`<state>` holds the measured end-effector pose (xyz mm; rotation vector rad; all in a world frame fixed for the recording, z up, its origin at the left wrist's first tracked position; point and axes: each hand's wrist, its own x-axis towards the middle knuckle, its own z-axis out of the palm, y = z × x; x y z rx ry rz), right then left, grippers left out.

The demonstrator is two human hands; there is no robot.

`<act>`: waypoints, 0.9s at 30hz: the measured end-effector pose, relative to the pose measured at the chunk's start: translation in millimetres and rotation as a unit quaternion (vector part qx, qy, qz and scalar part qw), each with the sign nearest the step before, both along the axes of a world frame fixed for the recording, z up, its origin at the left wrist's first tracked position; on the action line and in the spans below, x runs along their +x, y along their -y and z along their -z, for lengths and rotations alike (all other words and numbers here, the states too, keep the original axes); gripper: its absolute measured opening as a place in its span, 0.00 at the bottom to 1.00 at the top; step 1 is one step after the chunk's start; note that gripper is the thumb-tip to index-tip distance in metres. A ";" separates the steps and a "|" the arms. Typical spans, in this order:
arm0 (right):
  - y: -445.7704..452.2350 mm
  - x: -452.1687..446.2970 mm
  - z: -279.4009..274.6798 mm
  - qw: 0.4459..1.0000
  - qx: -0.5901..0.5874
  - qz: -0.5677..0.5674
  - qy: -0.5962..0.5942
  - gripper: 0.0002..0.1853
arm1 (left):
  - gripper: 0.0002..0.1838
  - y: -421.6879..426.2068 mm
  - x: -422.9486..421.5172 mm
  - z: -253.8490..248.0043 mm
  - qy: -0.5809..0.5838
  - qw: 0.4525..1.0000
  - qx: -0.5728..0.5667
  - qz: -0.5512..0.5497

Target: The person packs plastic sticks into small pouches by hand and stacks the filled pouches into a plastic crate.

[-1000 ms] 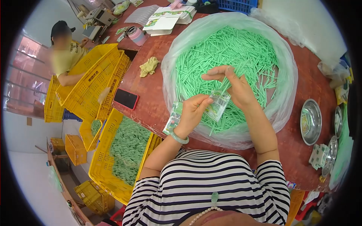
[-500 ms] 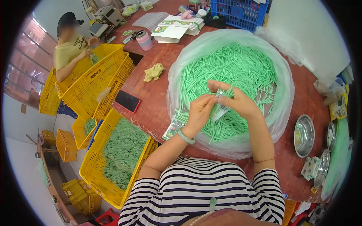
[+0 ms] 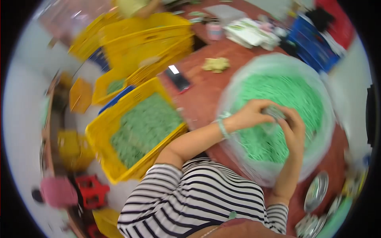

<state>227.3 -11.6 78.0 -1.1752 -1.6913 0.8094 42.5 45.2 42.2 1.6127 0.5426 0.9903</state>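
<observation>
My left hand (image 3: 254, 113) and my right hand (image 3: 294, 125) meet over a large clear plastic bag (image 3: 229, 85) full of thin green sticks (image 3: 278, 91). Between the fingers of both hands is a small plastic packet (image 3: 273, 112), closed in from each side. Motion blur hides its print and exactly which fingertips press on it. A pale green bangle (image 3: 223, 126) circles my left wrist.
To the left, a yellow crate (image 3: 93, 133) holds many green packets (image 3: 145, 125). More yellow crates (image 3: 147, 31) stand behind, near another person (image 3: 133, 6). A phone (image 3: 177, 78), yellow cloth (image 3: 216, 64), pink cup (image 3: 214, 29) and metal bowl (image 3: 316, 191) rest on the table.
The view has swung left and blurred, so the table appears further right. My hands still meet at a packet; the striped packets beside my left wrist no longer show on the table.
</observation>
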 end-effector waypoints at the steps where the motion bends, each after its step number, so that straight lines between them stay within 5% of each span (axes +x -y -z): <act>1: 1.4 -8.8 0.3 1.000 0.001 0.005 -0.007 0.19 | 0.17 -0.1 -9.5 -3.5 -0.008 0.999 0.040 -0.003; 4: 1.1 -36.7 -1.8 0.998 -0.021 -0.056 -0.017 0.20 | 0.14 3.6 -54.9 -12.7 -0.012 0.998 0.030 0.047; 6: -6.5 -48.7 -6.8 0.995 -0.047 -0.090 -0.009 0.20 | 0.14 7.9 -104.6 -17.4 -0.090 0.991 0.095 -0.032; 8: -6.3 -53.8 -2.4 0.984 0.035 -0.096 0.143 0.19 | 0.14 16.3 -162.6 -13.7 -0.212 0.955 0.152 -0.140; 14: -17.5 -11.9 31.4 0.985 -0.056 -0.068 0.146 0.17 | 0.08 59.3 -370.1 29.1 -0.420 0.804 0.092 -0.411; 15: -19.4 -3.7 36.2 0.986 -0.071 -0.059 0.142 0.17 | 0.08 76.8 -413.5 49.0 -0.512 0.745 0.024 -0.428; 16: -20.7 1.2 40.1 0.985 -0.070 -0.062 0.147 0.17 | 0.07 98.5 -467.5 77.0 -0.594 0.674 -0.039 -0.437; 21: -21.3 1.1 36.2 0.985 -0.093 -0.018 0.144 0.16 | 0.10 157.9 -541.3 157.2 -0.625 0.644 -0.245 -0.367; 27: -18.4 8.0 31.5 0.983 -0.085 0.001 0.165 0.16 | 0.13 161.6 -505.6 191.1 -0.630 0.654 -0.276 -0.315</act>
